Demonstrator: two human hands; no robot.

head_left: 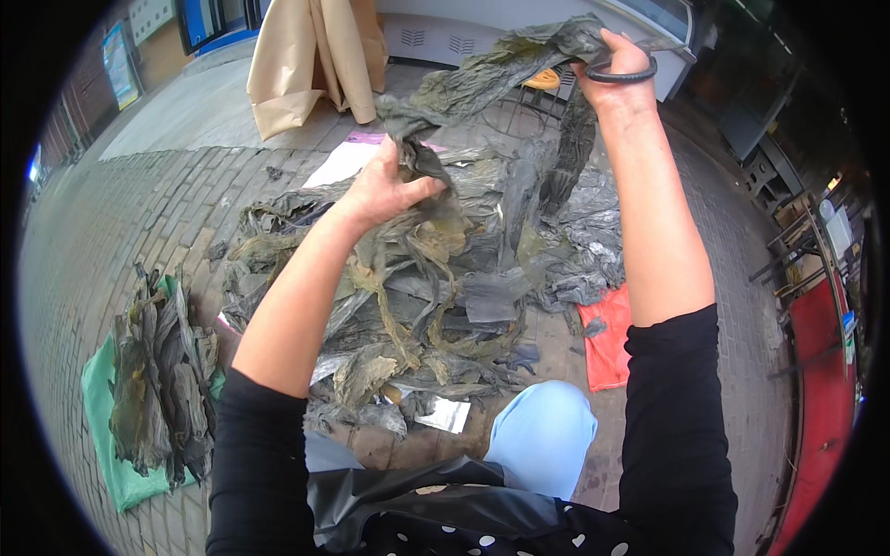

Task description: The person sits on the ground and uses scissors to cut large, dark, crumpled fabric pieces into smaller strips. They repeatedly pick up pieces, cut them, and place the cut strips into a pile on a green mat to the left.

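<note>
Stretched between the closed left hand [385,190] and higher, closed right hand [619,60], with a black ring-shaped handle [640,79] at the latter's palm: a long, wrinkled, dark grey-green, leaf-like strip [501,69], ragged-edged. Beneath both, a loose heap of similar crinkled strips [487,296].

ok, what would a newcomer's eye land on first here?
First, the long, wrinkled grey-green strip, held up at top centre between the left fingers and the higher right fingers. Below it, a large heap of similar pieces fills the middle, with a bright red sheet at its right edge. A smaller stack lies on green plastic at lower left.
</note>
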